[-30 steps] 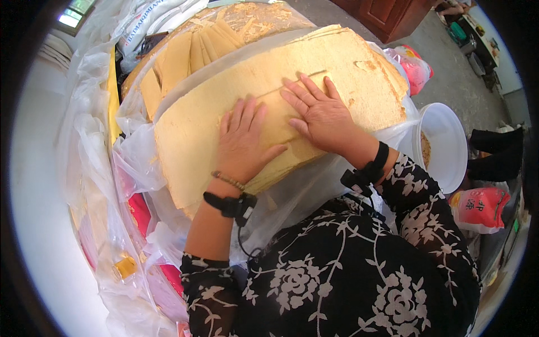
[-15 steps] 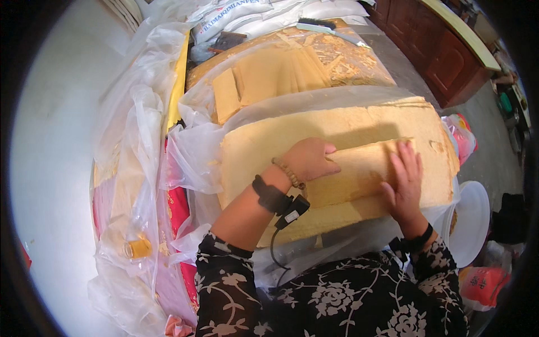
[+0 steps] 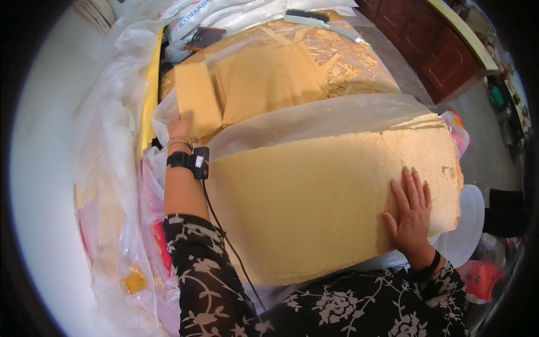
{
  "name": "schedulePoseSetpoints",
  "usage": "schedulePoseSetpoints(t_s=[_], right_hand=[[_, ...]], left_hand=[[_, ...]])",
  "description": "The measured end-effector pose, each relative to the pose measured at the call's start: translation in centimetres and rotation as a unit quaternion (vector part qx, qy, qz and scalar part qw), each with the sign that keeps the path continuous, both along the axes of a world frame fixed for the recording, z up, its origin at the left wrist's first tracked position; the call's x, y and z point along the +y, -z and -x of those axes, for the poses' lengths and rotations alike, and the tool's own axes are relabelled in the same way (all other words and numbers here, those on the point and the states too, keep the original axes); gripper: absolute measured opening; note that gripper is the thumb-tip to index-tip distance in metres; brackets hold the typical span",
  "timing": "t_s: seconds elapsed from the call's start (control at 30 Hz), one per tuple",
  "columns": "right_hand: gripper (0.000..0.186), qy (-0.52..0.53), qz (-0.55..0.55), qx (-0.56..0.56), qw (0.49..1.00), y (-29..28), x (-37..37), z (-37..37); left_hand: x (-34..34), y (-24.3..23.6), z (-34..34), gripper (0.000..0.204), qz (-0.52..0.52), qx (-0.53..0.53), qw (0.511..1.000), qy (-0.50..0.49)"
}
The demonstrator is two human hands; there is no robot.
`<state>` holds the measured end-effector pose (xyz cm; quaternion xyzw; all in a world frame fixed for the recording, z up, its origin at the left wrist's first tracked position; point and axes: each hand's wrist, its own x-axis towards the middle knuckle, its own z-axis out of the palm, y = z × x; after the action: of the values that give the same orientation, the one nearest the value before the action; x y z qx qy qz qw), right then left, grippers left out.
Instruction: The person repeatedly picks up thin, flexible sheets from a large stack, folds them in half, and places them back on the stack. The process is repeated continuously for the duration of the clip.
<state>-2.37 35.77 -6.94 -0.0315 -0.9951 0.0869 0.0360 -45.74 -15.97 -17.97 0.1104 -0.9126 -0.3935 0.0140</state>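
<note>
At the far left, my left hand has its fingers closed on the near left corner of a flat, tan rectangular strip. That strip rests beside a fanned pile of similar tan strips; its underside is hidden. A large, thick, pale-yellow sheet with rough edges spreads out in front of me, apparently layered. My right hand lies flat on its right part, fingers stretched out, holding nothing.
Clear plastic film lies between the sheet and the strips. Farther back are tan scraps, a brush and white sacks. A tape roll sits at left; a white tub stands at right.
My left hand has moved from the large sheet to the far left, by the pile. The folded strip it gripped no longer lies on the sheet. My right hand now rests flat there.
</note>
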Motion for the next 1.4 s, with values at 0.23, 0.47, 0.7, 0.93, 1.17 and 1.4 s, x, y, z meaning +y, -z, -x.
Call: schedulePoseSetpoints(t_s=[0.23, 0.47, 0.7, 0.93, 1.17, 1.4], right_hand=[[0.072, 0.005, 0.006, -0.002, 1.000, -0.4, -0.2, 0.3], [0.069, 0.008, 0.022, 0.026, 0.999, 0.5, 0.1, -0.6], [0.028, 0.019, 0.362, 0.195, 0.911, 1.7, 2.2, -4.0], [0.022, 0.240, 0.753, 0.152, 0.593, 3.8, 7.9, -14.6], [0.024, 0.282, 0.811, 0.113, 0.499, 3.7, 10.2, -15.6], [0.019, 0.207, 0.752, 0.099, 0.618, 4.2, 12.3, -13.1]], left_hand=[[-0.8, 6.7, 2.3, 0.063, 0.191, -0.080, 0.978, 0.008], [10.0, -9.7, -9.3, 0.049, 0.299, 0.066, 0.938, 0.161], [32.1, -14.6, -35.7, 0.059, 0.151, 0.245, 0.770, 0.569], [41.0, -10.9, -43.4, 0.079, 0.238, 0.195, 0.801, 0.514], [39.9, -11.3, -42.9, 0.079, 0.196, 0.209, 0.803, 0.523], [40.3, -11.4, -42.3, 0.074, 0.158, 0.195, 0.818, 0.517]])
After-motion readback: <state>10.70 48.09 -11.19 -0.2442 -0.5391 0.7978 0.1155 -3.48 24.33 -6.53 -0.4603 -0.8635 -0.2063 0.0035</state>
